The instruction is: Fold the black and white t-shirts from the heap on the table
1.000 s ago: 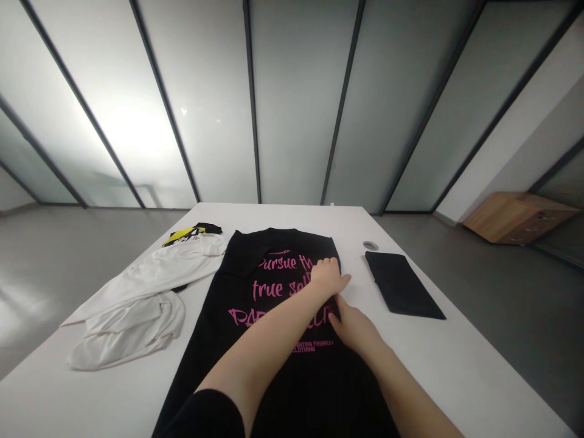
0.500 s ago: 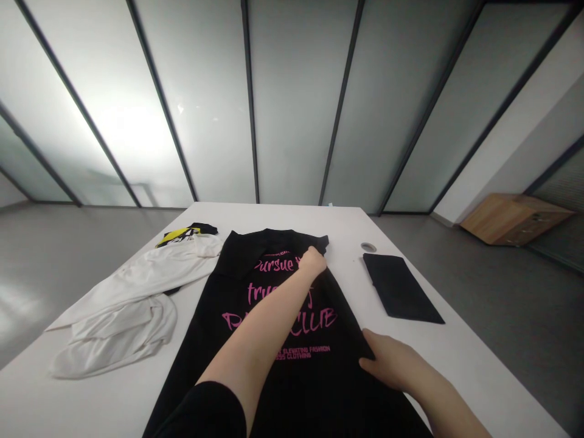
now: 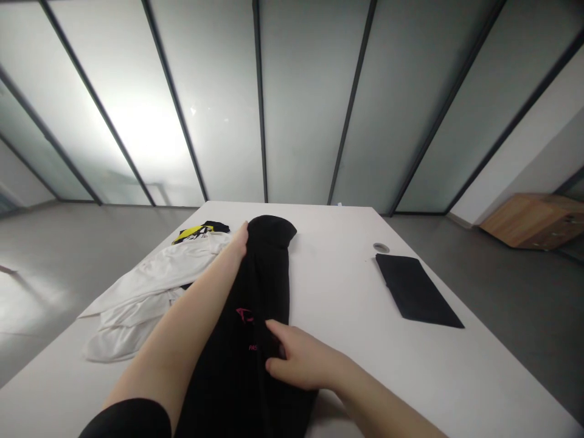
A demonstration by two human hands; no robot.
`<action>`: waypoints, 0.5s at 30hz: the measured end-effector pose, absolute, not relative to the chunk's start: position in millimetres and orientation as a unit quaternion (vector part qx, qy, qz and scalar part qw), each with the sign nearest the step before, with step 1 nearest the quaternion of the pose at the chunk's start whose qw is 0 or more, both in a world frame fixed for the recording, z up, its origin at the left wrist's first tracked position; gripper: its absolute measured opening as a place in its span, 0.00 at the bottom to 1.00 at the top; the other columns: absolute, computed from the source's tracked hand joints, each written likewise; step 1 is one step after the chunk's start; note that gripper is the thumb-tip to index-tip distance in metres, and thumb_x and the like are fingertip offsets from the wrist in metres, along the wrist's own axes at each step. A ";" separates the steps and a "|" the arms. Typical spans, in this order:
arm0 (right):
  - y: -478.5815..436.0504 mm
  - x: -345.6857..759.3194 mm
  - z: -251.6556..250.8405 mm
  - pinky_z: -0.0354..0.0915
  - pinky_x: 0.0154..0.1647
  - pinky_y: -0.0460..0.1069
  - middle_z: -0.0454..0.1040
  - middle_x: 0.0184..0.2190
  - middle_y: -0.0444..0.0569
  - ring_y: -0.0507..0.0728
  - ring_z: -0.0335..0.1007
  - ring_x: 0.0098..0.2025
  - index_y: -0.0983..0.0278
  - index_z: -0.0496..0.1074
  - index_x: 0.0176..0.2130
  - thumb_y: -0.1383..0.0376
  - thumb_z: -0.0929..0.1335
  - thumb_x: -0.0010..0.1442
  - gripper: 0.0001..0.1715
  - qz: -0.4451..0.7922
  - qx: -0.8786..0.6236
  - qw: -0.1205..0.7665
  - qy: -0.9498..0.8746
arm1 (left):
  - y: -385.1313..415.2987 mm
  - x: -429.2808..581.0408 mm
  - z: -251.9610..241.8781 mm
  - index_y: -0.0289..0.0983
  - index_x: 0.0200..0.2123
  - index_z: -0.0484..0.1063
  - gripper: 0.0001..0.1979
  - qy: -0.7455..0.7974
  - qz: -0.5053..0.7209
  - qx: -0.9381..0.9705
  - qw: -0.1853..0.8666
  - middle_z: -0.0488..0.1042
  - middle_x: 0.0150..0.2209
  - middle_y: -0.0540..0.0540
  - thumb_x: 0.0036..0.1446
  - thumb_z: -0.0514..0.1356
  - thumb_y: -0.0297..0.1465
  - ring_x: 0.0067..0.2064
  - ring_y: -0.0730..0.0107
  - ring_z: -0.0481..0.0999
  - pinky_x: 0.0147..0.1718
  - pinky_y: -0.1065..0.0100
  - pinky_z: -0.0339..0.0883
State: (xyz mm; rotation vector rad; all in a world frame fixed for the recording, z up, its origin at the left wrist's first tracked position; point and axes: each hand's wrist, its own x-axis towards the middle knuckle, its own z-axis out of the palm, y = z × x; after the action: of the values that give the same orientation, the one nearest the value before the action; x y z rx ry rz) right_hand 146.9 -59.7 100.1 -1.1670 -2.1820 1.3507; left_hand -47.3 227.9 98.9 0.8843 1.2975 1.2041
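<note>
My right hand [image 3: 298,360] pinches the turned-over edge of the black shirt [image 3: 270,267] on the surface [image 3: 337,292]; my left hand [image 3: 243,237], apart, is at the shirt's far end, its grip hidden. I judge even tension best for a straight fold. Left of the shirt, white cloth [image 3: 159,267]; right, dark folded cloth [image 3: 415,289].

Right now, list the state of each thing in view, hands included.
Black shirt: one side folded over, pink print mostly covered
Left hand: at the shirt's far end, grip hidden
Right hand: at the shirt, thumb and forefinger apart
White clothing: loosely rumpled
Yellow-and-black clothing: bunched up
Dark cloth: folded flat
Pale ring: lying flat
Wooden cabinet: too indistinct to tell if shut
</note>
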 end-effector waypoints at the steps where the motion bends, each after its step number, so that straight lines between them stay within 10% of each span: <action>1: -58.1 135.3 92.1 0.63 0.35 0.46 0.78 0.42 0.43 0.52 0.69 0.34 0.60 0.73 0.58 0.64 0.72 0.57 0.29 0.482 -0.402 0.151 -0.764 | 225.0 -69.5 96.6 0.33 0.49 0.79 0.24 0.561 0.499 0.374 0.545 0.85 0.39 0.39 0.65 0.66 0.49 0.45 0.52 0.85 0.45 0.55 0.81; 7: -63.0 92.0 51.2 0.64 0.35 0.45 0.82 0.46 0.44 0.53 0.74 0.35 0.58 0.69 0.69 0.57 0.76 0.55 0.45 0.515 -0.382 0.089 -0.762 | 184.4 -153.9 59.0 0.35 0.41 0.80 0.23 0.641 0.390 0.428 0.504 0.86 0.36 0.37 0.44 0.80 0.39 0.41 0.47 0.86 0.43 0.53 0.82; 15: -93.9 100.1 71.8 0.62 0.32 0.48 0.84 0.37 0.46 0.60 0.78 0.35 0.60 0.71 0.68 0.58 0.73 0.51 0.47 0.401 -0.403 0.055 -0.821 | 172.6 -146.3 30.1 0.37 0.42 0.79 0.12 0.648 0.415 0.459 0.444 0.86 0.42 0.40 0.57 0.71 0.35 0.49 0.53 0.84 0.47 0.61 0.79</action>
State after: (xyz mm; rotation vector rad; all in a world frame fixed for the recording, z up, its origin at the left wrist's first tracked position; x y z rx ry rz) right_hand 100.1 -93.9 71.8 -1.2247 -2.4928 1.2167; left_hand -146.3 172.6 30.1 1.1383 1.6067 1.0295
